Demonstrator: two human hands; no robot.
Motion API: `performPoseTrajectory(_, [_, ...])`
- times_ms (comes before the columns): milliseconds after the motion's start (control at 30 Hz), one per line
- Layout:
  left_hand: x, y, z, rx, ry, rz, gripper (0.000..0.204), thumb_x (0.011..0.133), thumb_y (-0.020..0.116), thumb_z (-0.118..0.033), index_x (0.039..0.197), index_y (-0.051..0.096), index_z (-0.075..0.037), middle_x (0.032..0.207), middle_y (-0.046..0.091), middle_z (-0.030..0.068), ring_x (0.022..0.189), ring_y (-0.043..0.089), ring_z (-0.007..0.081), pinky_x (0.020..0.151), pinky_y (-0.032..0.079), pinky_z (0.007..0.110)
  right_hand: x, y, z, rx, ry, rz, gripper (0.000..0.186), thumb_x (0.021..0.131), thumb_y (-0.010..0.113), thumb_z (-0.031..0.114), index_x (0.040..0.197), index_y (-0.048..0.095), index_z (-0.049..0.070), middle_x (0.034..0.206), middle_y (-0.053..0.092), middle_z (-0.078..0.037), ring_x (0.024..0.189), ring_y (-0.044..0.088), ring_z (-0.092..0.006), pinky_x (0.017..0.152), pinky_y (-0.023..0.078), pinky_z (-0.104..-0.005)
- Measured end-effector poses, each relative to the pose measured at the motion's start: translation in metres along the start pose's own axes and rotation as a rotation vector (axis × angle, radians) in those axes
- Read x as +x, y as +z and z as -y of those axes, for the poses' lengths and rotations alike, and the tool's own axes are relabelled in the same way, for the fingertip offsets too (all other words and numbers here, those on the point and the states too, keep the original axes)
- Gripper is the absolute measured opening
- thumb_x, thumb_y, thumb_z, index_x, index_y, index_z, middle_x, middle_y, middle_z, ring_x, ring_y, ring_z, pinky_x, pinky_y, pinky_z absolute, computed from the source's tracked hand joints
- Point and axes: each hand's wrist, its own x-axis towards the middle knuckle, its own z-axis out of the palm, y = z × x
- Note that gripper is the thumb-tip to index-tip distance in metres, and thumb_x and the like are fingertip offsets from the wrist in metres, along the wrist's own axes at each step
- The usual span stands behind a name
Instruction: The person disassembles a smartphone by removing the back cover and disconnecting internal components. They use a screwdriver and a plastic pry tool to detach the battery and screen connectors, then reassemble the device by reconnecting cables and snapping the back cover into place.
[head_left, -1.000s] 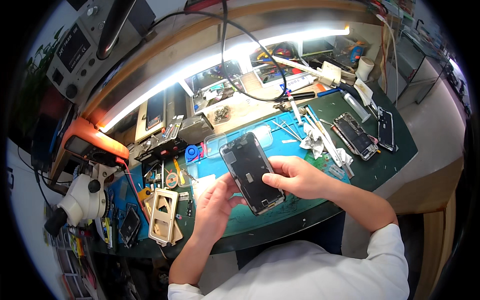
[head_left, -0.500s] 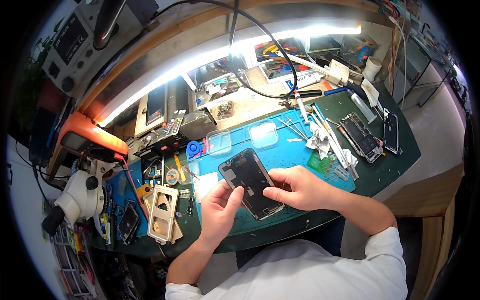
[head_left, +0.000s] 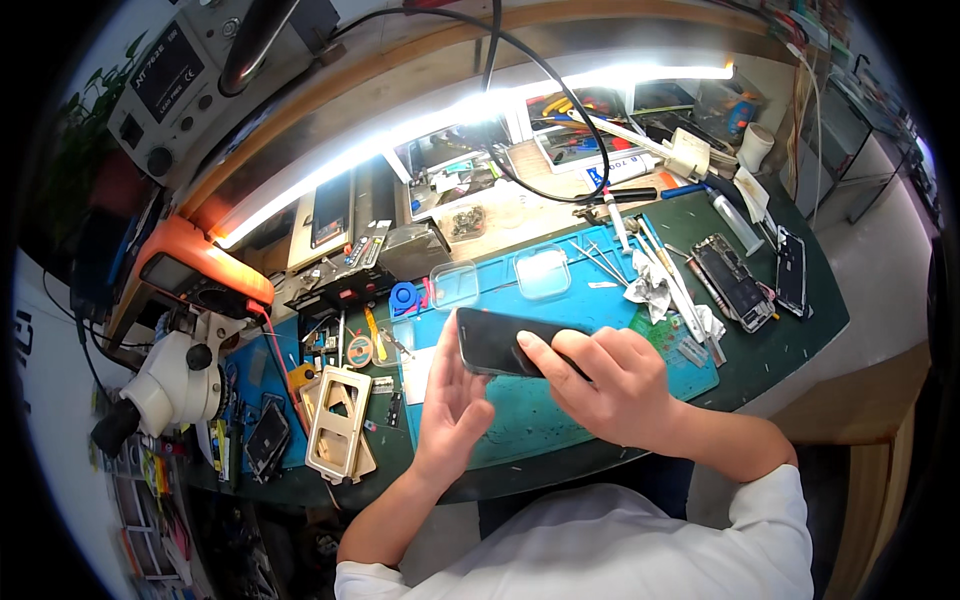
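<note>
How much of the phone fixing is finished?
It looks midway. Done: an opened phone lies with its insides showing on the green mat, tools spread beside it. In hand: the right hand holds a black phone screen over the blue mat, the left hand steadying its end. Left: the screen is not on any phone body.

**A crowded green surface**

The surface (head_left: 790, 340) is dark green, with a blue mat (head_left: 560, 400) across its middle. Toward the far edge of the mat sit two clear shallow trays (head_left: 541, 271), and tweezers (head_left: 600, 262) lie beside them. A crumpled white wipe (head_left: 652, 293) rests at the mat's right edge. Near the right corner lie an opened phone (head_left: 733, 282) and a dark phone (head_left: 790, 271), side by side. At the left edge stands a white microscope (head_left: 170, 385); a pale rectangular frame (head_left: 338, 422) lies near the front edge, with what may be small parts scattered around it.
</note>
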Motion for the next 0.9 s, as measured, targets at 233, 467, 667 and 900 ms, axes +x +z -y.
performPoseTrajectory(233, [0.001, 0.004, -0.008, 0.109, 0.018, -0.016, 0.115, 0.084, 0.092, -0.034, 0.167, 0.019, -0.001, 0.167, 0.033, 0.0159, 0.157, 0.03, 0.0256, 0.128, 0.024, 0.044, -0.009, 0.0, -0.004, -0.17, -0.151, -0.067, 0.046, 0.084, 0.071, 0.016, 0.129, 0.077, 0.019, 0.112, 0.063, 0.005, 0.091, 0.049, -0.0135, 0.078, 0.042, -0.0301])
performPoseTrajectory(467, [0.002, -0.001, -0.008, -0.014, 0.013, 0.034, 0.113, 0.078, 0.097, -0.02, 0.164, 0.027, -0.002, 0.164, 0.04, 0.0179, 0.147, 0.046, 0.0245, 0.123, 0.037, 0.041, -0.008, 0.002, -0.012, -0.018, -0.139, -0.113, 0.035, 0.083, 0.075, 0.016, 0.118, 0.077, 0.016, 0.12, 0.068, 0.001, 0.108, 0.062, -0.0163, 0.092, 0.052, -0.0349])
performPoseTrajectory(667, [0.003, -0.001, -0.009, -0.056, -0.022, 0.011, 0.111, 0.077, 0.097, -0.021, 0.163, 0.029, -0.002, 0.162, 0.042, 0.0182, 0.146, 0.047, 0.0245, 0.123, 0.038, 0.041, 0.001, -0.006, -0.021, 0.182, -0.035, -0.002, 0.047, 0.08, 0.079, 0.024, 0.125, 0.074, 0.011, 0.128, 0.068, -0.011, 0.115, 0.068, -0.0296, 0.094, 0.056, -0.0448])
performPoseTrajectory(900, [0.003, -0.004, -0.009, -0.015, -0.036, 0.032, 0.1, 0.084, 0.091, -0.023, 0.162, 0.031, -0.001, 0.161, 0.044, 0.0178, 0.146, 0.047, 0.0247, 0.122, 0.037, 0.041, -0.006, -0.001, -0.022, 0.381, 0.034, 0.15, 0.062, 0.081, 0.083, 0.039, 0.135, 0.069, 0.011, 0.138, 0.063, -0.015, 0.114, 0.067, -0.0323, 0.095, 0.055, -0.0464])
